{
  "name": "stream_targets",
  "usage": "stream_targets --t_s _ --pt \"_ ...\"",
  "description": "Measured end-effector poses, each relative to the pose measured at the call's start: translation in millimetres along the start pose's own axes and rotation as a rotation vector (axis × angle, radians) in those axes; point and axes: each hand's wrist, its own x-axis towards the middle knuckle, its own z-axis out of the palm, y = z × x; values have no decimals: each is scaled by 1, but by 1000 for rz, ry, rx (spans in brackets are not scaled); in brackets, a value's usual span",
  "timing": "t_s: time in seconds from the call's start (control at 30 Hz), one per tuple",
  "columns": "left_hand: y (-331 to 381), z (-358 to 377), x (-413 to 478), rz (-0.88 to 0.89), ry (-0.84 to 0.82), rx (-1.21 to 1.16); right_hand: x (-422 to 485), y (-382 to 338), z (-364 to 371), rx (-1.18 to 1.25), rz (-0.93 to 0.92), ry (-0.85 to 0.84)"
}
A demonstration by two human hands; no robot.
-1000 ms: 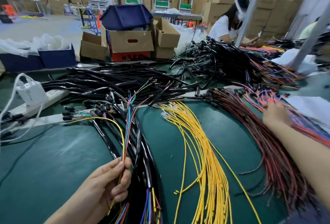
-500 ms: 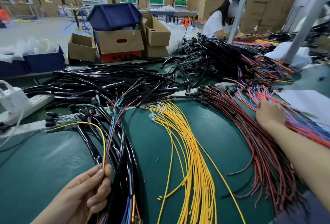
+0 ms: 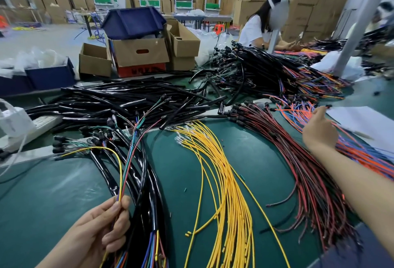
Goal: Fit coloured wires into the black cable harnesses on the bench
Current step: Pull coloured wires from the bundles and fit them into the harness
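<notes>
Pinching a thin fan of coloured wires [image 3: 121, 173] between thumb and curled fingers [image 3: 119, 223], the left hand [image 3: 100, 231] holds them above the green bench [image 3: 53, 193]. Yellow, red, green and blue strands rise from it beside glossy black cable harnesses [image 3: 149, 182]. The right hand [image 3: 319, 131] reaches over orange and blue wires [image 3: 298, 114]; its fingers are hidden, so its grip cannot be told. Farther back, a cardboard box [image 3: 140, 52] carries an upturned blue bin [image 3: 132, 22], and a blue crate [image 3: 51, 75] holds clear plastic bags [image 3: 40, 58].
</notes>
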Motion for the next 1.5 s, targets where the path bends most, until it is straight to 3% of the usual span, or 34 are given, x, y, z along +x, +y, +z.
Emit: stream_targets --t_s 0.23,0.47,0.7,0.87,1.13,1.5 --pt "-2 -3 1 2 -9 -4 5 1 -9 -150 -161 -58" --pt "-2 -3 2 -6 -26 -30 8 -2 -13 -147 -16 -437" --pt "-3 -3 3 -2 -34 -46 2 -17 -6 -71 -255 -416" --pt "-3 -2 3 -4 -43 -37 4 -34 10 41 -9 -293" --pt "0 -2 0 -11 1 2 13 -55 16 -185 -7 -246" --pt "0 0 -1 6 -26 13 19 -61 22 75 92 -334"
